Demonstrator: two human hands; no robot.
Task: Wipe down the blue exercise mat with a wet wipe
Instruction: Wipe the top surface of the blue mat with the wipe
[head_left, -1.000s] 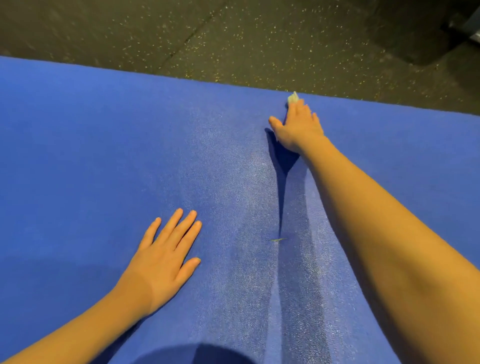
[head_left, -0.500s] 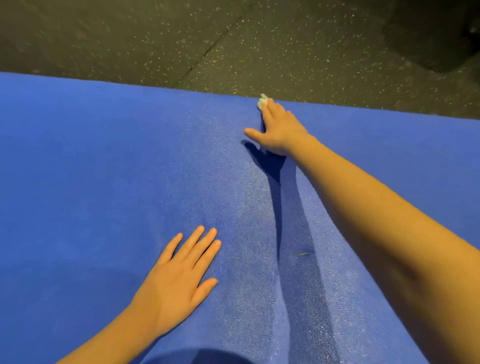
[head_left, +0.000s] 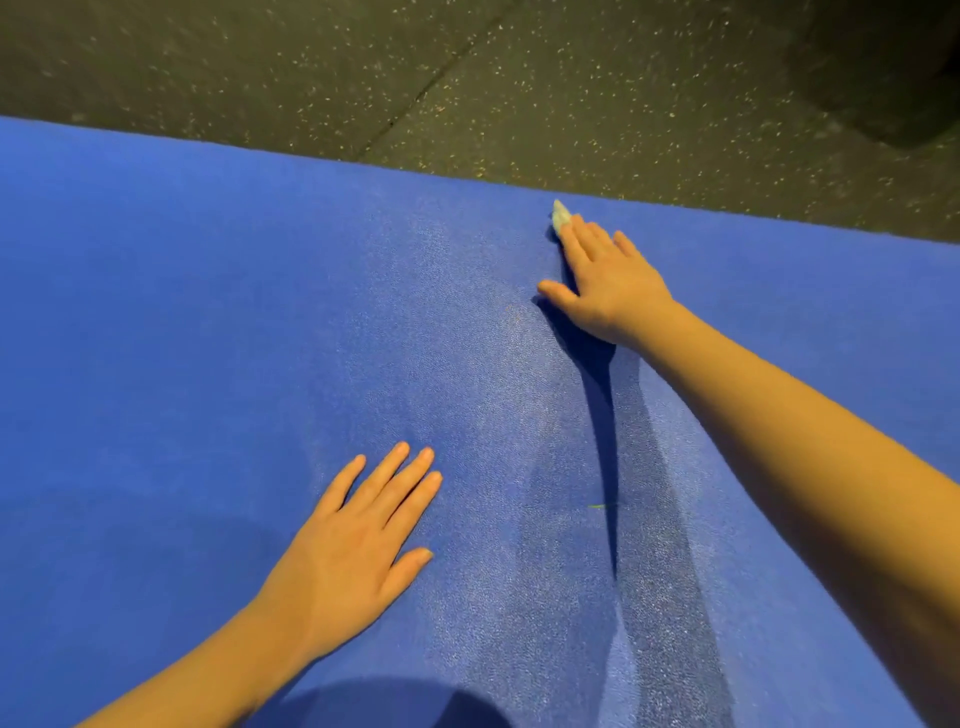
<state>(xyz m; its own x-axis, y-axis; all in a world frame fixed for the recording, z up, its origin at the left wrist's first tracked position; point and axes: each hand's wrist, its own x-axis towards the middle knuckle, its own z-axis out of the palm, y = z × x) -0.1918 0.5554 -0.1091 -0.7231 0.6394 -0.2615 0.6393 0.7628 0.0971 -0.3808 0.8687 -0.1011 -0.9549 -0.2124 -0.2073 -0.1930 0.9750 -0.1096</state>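
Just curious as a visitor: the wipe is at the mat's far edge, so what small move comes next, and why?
Probably pull the right hand, pressing the wet wipe, back toward the body: the blue exercise mat ends just ahead.

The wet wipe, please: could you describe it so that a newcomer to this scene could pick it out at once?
Start at the blue exercise mat and follow its far edge, beside the speckled floor, to the outstretched right hand. The wet wipe is the small pale wad poking out beyond its fingertips, the one whitish lump on the mat.
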